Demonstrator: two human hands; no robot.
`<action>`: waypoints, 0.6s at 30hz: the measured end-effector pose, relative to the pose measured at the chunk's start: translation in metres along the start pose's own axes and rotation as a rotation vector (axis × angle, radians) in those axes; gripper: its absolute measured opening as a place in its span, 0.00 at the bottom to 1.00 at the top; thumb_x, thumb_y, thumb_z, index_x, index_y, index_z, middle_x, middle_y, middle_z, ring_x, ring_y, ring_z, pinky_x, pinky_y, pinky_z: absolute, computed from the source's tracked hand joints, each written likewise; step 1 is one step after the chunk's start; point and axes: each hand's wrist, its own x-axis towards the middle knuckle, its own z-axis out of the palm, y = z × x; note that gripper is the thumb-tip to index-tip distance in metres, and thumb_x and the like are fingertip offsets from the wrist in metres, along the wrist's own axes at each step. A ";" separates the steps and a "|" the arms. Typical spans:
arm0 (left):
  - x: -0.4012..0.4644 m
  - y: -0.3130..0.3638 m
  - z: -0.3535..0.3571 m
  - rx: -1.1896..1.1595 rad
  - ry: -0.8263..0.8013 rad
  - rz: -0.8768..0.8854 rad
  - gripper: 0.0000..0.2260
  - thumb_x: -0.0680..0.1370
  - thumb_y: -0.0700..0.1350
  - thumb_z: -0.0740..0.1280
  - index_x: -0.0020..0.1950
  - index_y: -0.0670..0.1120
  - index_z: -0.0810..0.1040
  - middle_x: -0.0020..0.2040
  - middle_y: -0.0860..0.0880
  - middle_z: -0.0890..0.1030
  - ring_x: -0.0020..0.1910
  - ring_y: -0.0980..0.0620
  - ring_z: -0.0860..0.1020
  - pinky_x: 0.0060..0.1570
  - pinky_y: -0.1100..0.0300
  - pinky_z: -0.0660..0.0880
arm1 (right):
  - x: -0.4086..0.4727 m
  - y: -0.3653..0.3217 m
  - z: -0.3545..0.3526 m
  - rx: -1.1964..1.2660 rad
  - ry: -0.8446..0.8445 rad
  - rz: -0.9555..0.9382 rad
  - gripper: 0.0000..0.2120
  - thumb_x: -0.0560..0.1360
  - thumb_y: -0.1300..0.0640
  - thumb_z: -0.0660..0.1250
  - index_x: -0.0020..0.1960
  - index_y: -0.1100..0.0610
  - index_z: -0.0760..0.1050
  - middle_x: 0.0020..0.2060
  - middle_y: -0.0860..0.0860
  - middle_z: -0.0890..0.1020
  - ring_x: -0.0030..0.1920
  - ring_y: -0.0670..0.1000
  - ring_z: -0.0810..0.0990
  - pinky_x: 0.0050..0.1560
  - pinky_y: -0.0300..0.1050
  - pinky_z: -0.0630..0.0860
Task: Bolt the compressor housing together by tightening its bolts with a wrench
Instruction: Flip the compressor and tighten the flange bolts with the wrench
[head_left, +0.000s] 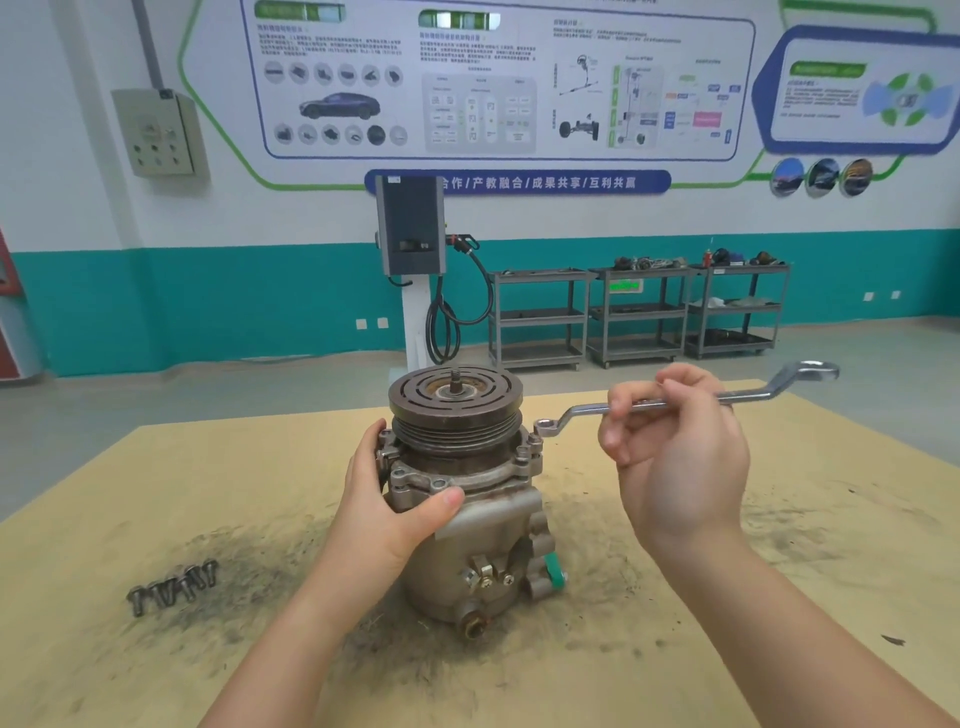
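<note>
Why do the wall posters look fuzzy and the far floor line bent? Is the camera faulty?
Head view: wide-angle lens bows the edges; the wall posters are soft, their small text unreadable. Even indoor light, faint shadows. The grey metal compressor, silver ring wrench and both hands, left, right, look sharp.

Compressor (467, 499) standing upright mid-table (727, 597), left hand (387, 512) wrapped round its left side. Wrench (685, 402) up to the right in the right hand (675, 457), near ring end right above a flange bolt (535, 441). Loose bolts (174, 587) lying off to the left, carts (636, 312) way behind.
</note>
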 end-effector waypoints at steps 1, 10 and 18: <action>0.000 0.000 0.000 0.003 0.003 0.000 0.54 0.56 0.65 0.75 0.79 0.57 0.56 0.70 0.59 0.72 0.64 0.66 0.73 0.59 0.66 0.71 | 0.006 0.001 -0.001 0.028 0.013 0.061 0.08 0.78 0.66 0.49 0.46 0.57 0.64 0.26 0.54 0.76 0.24 0.51 0.69 0.25 0.41 0.64; 0.001 0.001 0.000 0.016 0.000 0.000 0.55 0.56 0.66 0.75 0.79 0.58 0.56 0.72 0.56 0.70 0.70 0.55 0.71 0.72 0.47 0.68 | 0.036 0.028 0.001 0.174 -0.080 0.447 0.07 0.77 0.63 0.50 0.42 0.56 0.62 0.25 0.51 0.68 0.20 0.49 0.61 0.22 0.38 0.58; 0.003 -0.001 0.002 0.020 0.035 0.009 0.49 0.55 0.66 0.75 0.73 0.60 0.60 0.67 0.60 0.73 0.64 0.62 0.74 0.56 0.68 0.71 | 0.024 0.031 -0.006 0.230 -0.073 0.399 0.09 0.78 0.64 0.49 0.40 0.56 0.62 0.25 0.50 0.68 0.22 0.48 0.63 0.23 0.38 0.60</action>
